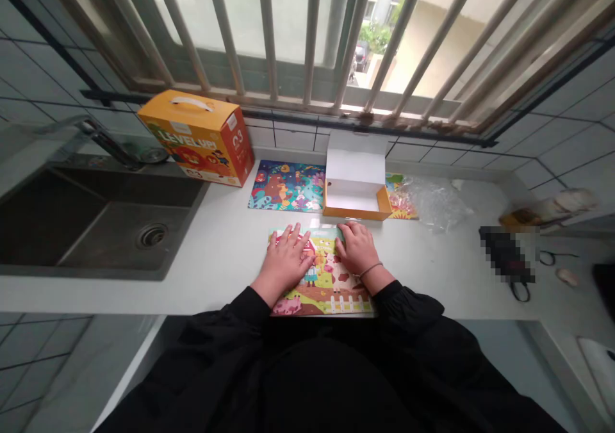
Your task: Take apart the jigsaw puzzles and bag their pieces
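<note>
A colourful farm-scene jigsaw puzzle [327,292] lies flat on the white counter right in front of me. My left hand [287,259] rests on its upper left part with fingers stretched out flat. My right hand [356,248] presses on its upper right part, fingers curled down onto the top edge; a thin band circles the wrist. Behind the puzzle stands a small open orange box [355,199] with a white lid flipped up. A second finished puzzle [287,186] with a blue animal picture lies beyond, to the left of the box.
An orange puzzle carton [202,137] with a handle stands by the steel sink [96,228] and tap [103,138] at left. A crumpled clear plastic bag [435,199] lies right of the box. Scissors [557,255] and a blurred dark object [504,260] sit at right. Window bars [307,36] rise behind.
</note>
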### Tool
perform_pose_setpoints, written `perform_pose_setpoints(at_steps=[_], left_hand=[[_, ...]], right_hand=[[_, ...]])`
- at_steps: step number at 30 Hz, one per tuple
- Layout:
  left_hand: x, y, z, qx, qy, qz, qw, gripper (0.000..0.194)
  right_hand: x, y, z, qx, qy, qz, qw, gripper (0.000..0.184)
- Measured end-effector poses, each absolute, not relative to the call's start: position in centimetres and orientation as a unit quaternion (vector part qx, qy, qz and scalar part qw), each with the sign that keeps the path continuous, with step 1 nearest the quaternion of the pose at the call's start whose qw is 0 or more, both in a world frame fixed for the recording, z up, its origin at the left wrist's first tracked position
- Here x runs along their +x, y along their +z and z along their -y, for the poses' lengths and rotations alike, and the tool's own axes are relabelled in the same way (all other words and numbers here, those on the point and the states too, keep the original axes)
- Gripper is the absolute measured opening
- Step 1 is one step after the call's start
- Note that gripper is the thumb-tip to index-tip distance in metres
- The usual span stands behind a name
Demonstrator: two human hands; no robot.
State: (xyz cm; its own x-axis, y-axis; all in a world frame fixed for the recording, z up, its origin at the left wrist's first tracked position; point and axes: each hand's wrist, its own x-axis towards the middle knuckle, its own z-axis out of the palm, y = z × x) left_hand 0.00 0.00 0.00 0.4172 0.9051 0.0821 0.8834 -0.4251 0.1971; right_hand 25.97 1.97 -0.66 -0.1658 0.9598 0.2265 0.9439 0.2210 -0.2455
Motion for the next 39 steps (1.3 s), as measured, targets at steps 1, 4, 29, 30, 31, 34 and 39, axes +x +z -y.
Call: perform_pose_setpoints(at_steps=[1, 4, 29, 30, 31, 34, 39], left_hand=[[0.2, 0.0, -0.5, 0.838, 0.087, -0.535, 0.059, 0.068], [0.5, 0.2, -1.1, 0.835, 0.087, -0.540, 0.057, 0.070], [-6.1, -0.2, 8.5, 0.801, 0.155, -0.577, 0.025, 0.060], [-5.9, -0.2, 8.5, 0.797, 0.158, -0.583, 0.025, 0.060], [-5.8, -0.2, 8.5, 0.793, 0.162, -0.586, 0.029, 0.059], [-5.7, 0.4, 8.5, 0.780, 0.178, -0.597, 0.063, 0.058], [-5.5, 2.2, 8.0, 0.722, 0.228, -0.627, 0.185, 0.058]], right_hand=[[25.9, -0.6, -2.1, -0.625, 0.024, 0.762, 0.169, 0.046], [25.8, -0.3, -2.3, -0.630, 0.026, 0.757, 0.173, 0.042], [26.0, 0.4, -2.2, -0.638, 0.044, 0.748, 0.176, 0.039], [26.0, 0.8, -1.8, -0.646, 0.038, 0.742, 0.176, 0.040], [26.1, 1.2, -1.1, -0.658, 0.032, 0.732, 0.174, 0.042], [27.1, 2.3, 1.9, -0.708, 0.023, 0.689, 0.155, 0.051], [29.4, 2.6, 7.5, -0.754, 0.071, 0.646, 0.094, 0.071]])
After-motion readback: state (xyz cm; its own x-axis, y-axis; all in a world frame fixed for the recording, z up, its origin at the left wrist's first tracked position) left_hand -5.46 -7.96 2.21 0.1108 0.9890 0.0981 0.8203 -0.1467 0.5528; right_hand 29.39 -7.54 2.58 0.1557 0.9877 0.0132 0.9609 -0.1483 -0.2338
